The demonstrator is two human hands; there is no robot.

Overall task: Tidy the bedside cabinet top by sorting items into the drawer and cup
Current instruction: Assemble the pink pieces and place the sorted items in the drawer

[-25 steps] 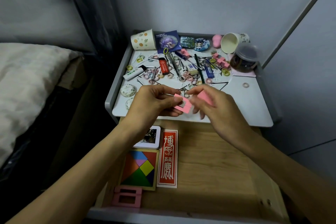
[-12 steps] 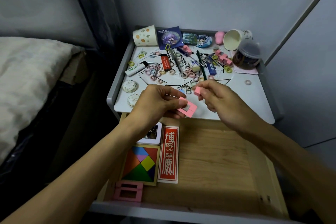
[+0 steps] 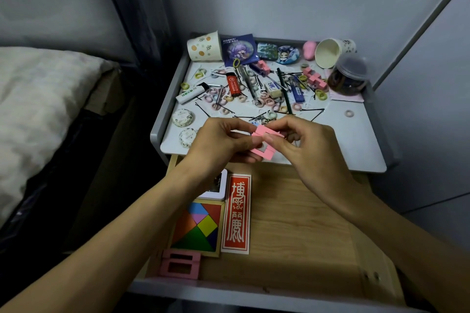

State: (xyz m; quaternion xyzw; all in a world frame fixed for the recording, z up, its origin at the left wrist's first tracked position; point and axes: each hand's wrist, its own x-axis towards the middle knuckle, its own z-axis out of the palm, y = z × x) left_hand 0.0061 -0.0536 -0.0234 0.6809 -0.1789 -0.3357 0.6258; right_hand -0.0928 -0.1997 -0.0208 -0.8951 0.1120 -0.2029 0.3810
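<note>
Over the front edge of the cabinet top my left hand pinches a pink notched block. My right hand pinches a second pink block and holds it against the first one. Below them the wooden drawer stands pulled out. Two paper cups stand at the back of the top: a dotted one on the left and a tipped one on the right.
The top is strewn with hair ties, bobby pins, lighters, badges, more pink blocks and a clear jar. In the drawer lie a tangram, a red card, a white tin and pink frames. A bed lies left.
My right hand has brought its pink block down and left until it meets the block in my left hand. The two hands have closed together.
</note>
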